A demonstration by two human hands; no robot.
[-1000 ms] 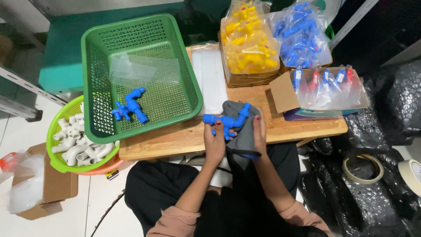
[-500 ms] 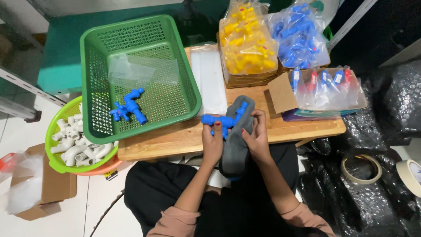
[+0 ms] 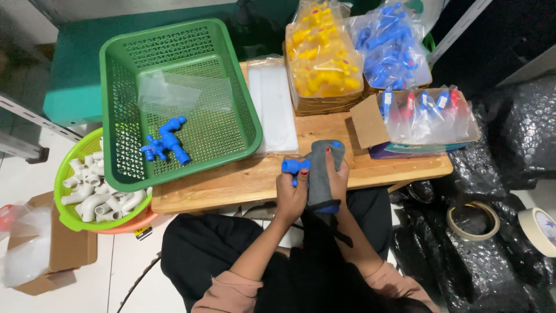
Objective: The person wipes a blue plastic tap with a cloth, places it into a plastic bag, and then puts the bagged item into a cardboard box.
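Blue plastic shows at both ends of the grey cloth (image 3: 320, 174), which both hands close around: the left hand (image 3: 291, 194) pinches the blue tap (image 3: 294, 167) by its exposed end, and the right hand (image 3: 336, 177) wraps the cloth over the rest. The grip sits at the wooden table (image 3: 231, 179) edge above the lap, so a slippery cloth could probably let the tap drop to the floor.
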